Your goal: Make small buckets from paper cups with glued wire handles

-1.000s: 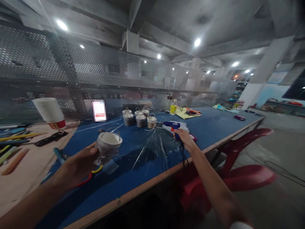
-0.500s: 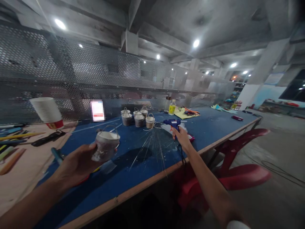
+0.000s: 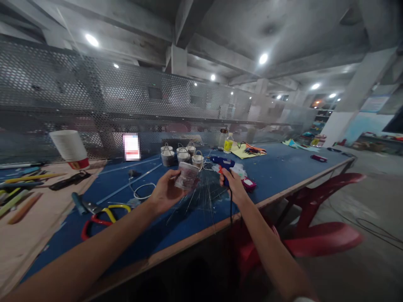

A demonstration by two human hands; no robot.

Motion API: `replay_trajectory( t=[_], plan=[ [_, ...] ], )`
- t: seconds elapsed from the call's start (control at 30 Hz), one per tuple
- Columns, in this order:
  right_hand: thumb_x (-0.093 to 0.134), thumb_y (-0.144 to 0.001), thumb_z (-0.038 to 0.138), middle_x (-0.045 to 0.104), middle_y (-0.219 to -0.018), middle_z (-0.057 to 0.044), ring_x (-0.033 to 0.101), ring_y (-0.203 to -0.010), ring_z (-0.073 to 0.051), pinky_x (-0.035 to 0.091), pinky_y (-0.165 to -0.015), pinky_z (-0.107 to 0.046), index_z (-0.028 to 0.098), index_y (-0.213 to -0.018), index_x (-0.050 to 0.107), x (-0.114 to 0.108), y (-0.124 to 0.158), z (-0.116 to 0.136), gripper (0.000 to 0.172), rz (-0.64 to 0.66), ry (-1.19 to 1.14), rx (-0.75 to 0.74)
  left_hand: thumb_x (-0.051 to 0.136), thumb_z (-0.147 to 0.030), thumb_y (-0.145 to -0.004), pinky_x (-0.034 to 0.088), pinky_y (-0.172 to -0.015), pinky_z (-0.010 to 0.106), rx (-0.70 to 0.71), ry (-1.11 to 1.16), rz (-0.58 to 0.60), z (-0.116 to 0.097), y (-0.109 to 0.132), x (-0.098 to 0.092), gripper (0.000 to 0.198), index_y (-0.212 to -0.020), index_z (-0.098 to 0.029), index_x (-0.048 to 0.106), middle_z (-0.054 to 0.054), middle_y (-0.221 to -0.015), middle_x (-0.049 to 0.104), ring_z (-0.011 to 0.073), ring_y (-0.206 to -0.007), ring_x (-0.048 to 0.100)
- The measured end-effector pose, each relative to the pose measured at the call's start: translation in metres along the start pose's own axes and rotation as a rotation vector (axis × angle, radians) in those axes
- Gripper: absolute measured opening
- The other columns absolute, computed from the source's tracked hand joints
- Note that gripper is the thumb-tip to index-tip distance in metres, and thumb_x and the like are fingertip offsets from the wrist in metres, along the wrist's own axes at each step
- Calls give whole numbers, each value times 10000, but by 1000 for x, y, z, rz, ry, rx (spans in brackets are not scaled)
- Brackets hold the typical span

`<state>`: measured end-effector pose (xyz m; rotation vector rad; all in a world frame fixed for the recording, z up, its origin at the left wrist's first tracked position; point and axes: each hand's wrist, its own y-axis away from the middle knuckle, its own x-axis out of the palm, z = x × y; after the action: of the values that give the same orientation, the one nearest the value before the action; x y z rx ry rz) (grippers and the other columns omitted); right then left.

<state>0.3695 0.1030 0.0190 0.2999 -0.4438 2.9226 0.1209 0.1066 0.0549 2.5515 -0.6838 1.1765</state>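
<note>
Currently the left grip [image 3: 166, 193] is closing around a small wrapped cup [image 3: 186, 176], thumb lying along its left side; the cup is tilting within that grip above the table [image 3: 267, 176], its opening not showing. The right grip [image 3: 233, 184] is wrapping round the handle of a blue glue gun [image 3: 223, 161], whose nozzle is pointing leftward and staying clear of the cup. Black cord [image 3: 231, 209] is hanging below this grip. Beyond the left grip, a cluster of small pots [image 3: 183, 156] is standing; nearer and left of it, scissors [image 3: 105, 216] are lying.

Handling, as judged: cup is looking light and thin-walled, likely denting under a hard squeeze; the wrap is possibly sliding a little. Best hold: lightly round the wall, clear of the rim. Gun is seeming stiff and heavier; handle is suiting the hold, nozzle to be avoided as probably hot.

Against half a second ago: left grip is sitting further right, much closer to the right grip; cup is hiding its mouth, which was showing; scissors handles are now showing fully.
</note>
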Motion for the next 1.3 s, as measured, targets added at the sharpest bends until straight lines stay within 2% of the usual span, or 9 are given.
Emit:
replay_trajectory(
  t=[0.23,0.4,0.5,0.6,0.7,0.87,1.07,1.17,1.3],
  plan=[
    [748,-778,523,515,-668,53,500,-528,-86,407,-490,-212,211,-807,516,5,6,11,390,-6,-102,8,638,-163,-805,613,-847,426,-13,-4,-103,12,-29,-22,346,-1143,-91,646,181,-1041,742,322,-1009,729],
    [715,-825,501,457,-658,64,467,-539,-80,387,-505,-213,224,-813,499,8,15,36,352,-44,-147,-117,633,-148,-798,623,-784,373,4,-14,-145,16,-39,-27,313,-1110,-127,649,145,-959,755,287,-912,747],
    [706,-838,487,408,-641,67,431,-536,-87,375,-511,-227,225,-852,545,8,19,52,308,-66,-147,-224,640,-161,-798,620,-792,401,-11,-41,-133,17,-42,-30,289,-1084,-126,651,155,-950,757,296,-874,753],
    [705,-836,494,349,-619,71,387,-526,-98,354,-502,-242,222,-870,581,9,23,59,301,-55,-136,-221,658,-195,-803,599,-851,492,-43,-79,-77,11,-39,-30,284,-1077,-123,656,178,-1006,755,347,-928,750],
    [711,-842,455,349,-611,73,376,-518,-97,339,-505,-245,219,-904,608,15,26,58,265,-18,-150,-185,660,-206,-811,568,-905,538,-54,-126,-7,-4,-27,-29,332,-1131,-118,661,191,-1090,745,384,-1032,723],
    [690,-877,402,424,-624,58,431,-548,-107,344,-523,-248,210,-1051,641,33,37,50,264,100,-146,-149,661,-193,-818,567,-917,484,-32,-241,45,-38,14,-32,396,-1209,-132,667,184,-1136,744,358,-1064,710],
    [704,-867,429,340,-562,78,359,-474,-87,281,-484,-254,184,-935,670,69,49,43,257,246,-67,-105,644,-271,-829,559,-908,435,23,-398,96,-66,73,-36,464,-1275,-142,658,154,-1213,730,332,-1142,656],
    [704,-866,462,390,-554,67,393,-470,-91,288,-487,-257,190,-904,673,87,52,40,276,308,-34,-84,676,-322,-825,559,-877,385,51,-442,75,-75,93,-44,478,-1267,-142,666,144,-1190,739,308,-1103,663],
    [676,-867,548,484,-540,42,437,-474,-108,332,-496,-265,188,-831,662,107,51,38,362,341,127,-70,624,-363,-870,561,-836,376,51,-404,86,-83,109,-69,451,-1273,-161,647,145,-1189,728,295,-1035,686]
  ],
)
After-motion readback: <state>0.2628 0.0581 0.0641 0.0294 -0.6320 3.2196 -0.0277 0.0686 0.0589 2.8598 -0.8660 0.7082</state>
